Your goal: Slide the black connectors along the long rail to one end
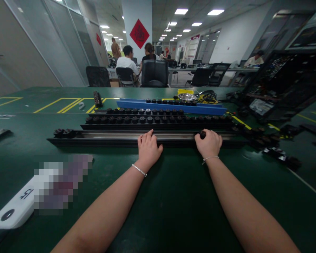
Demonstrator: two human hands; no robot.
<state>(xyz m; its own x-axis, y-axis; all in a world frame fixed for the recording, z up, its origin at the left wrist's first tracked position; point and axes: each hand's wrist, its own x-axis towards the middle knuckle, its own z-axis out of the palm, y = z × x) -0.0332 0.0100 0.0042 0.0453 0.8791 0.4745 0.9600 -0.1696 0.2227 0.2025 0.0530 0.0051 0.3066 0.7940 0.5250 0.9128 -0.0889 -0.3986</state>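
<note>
A long black channel rail (113,142) lies crosswise on the green table, with a shiny metal strip along its inside. My left hand (149,149) grips the rail near its middle, fingers reaching over the near wall and thumb to the right. Farther right, my right hand (210,144) is closed around a small black round part (202,134) at the channel; most of that part is hidden by the fingers. A few similar black parts (65,133) sit at the rail's left end. Behind it, another black rail (158,125) carries a row of such parts.
A blue rail (137,104) with black parts lies farther back, near a metal bowl (186,97). Loose black parts (265,138) are scattered at right, before an open black case (287,80). A partly blurred white object (18,200) lies at left. People sit beyond the table.
</note>
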